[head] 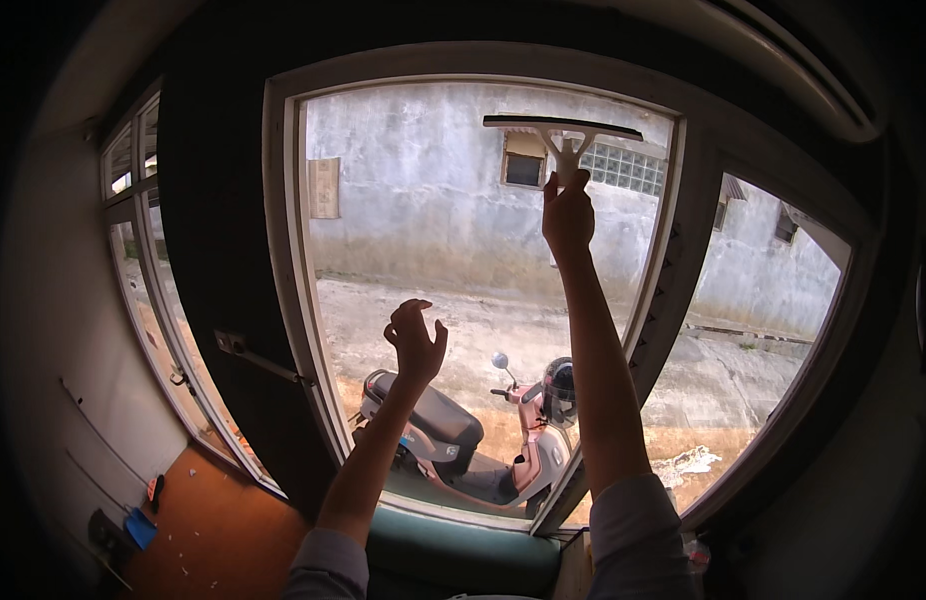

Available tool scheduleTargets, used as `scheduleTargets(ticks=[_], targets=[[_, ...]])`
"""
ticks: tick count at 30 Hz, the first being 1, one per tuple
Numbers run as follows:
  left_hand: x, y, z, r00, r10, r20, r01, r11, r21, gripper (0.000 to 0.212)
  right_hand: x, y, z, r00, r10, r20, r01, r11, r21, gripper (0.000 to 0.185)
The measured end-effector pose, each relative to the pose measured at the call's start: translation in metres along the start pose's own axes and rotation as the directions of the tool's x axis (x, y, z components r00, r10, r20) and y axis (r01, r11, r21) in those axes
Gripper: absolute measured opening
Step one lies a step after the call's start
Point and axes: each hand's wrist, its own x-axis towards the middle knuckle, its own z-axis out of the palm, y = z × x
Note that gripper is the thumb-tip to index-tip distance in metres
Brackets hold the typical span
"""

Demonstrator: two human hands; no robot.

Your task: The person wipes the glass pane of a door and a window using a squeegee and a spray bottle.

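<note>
My right hand (569, 214) is raised and closed around the handle of a window squeegee (575, 139). The squeegee's wide dark blade lies across the upper right part of the large window pane (433, 232); whether it touches the glass I cannot tell. Lower and to the left, my left hand (418, 337) is held up before the same pane with its fingers apart and bent, holding nothing. The light window frame (283, 225) runs around the glass.
Below the window stands a green padded seat (463, 551). A blue dustpan (140, 527) is on the orange floor (215, 540) at lower left, near a glazed door (162, 315). Outside, beyond the glass, a pink scooter (470, 442) is parked before a grey wall.
</note>
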Motion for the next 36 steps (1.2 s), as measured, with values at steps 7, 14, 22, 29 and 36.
scheduleTargets(ticks=[7, 14, 22, 29, 36], targets=[[-0.02, 0.014, 0.021, 1.0, 0.004, 0.019, -0.003, 1.0, -0.024, 0.04, -0.121, 0.055, 0.024, 0.995, 0.065, 0.076, -0.064, 0.998, -0.006, 0.031], [-0.032, 0.028, 0.018, 0.998, 0.003, 0.07, 0.001, 0.999, -0.047, 0.039, -0.216, 0.096, 0.014, 0.967, 0.108, 0.232, -0.096, 0.994, -0.062, 0.032], [-0.048, 0.035, 0.012, 0.999, 0.012, 0.051, -0.011, 1.0, -0.029, 0.039, -0.228, 0.118, -0.008, 0.98, -0.036, 0.195, 0.037, 0.999, 0.0, 0.032], [-0.038, 0.049, 0.02, 0.999, 0.024, 0.039, -0.022, 0.998, -0.055, 0.037, -0.107, 0.069, -0.061, 0.979, -0.028, 0.2, -0.013, 0.979, 0.203, 0.041], [-0.025, 0.074, 0.025, 0.994, 0.091, 0.056, -0.082, 0.985, -0.154, 0.034, 0.025, 0.059, -0.078, 0.985, -0.07, 0.155, 0.053, 0.992, 0.112, 0.041]])
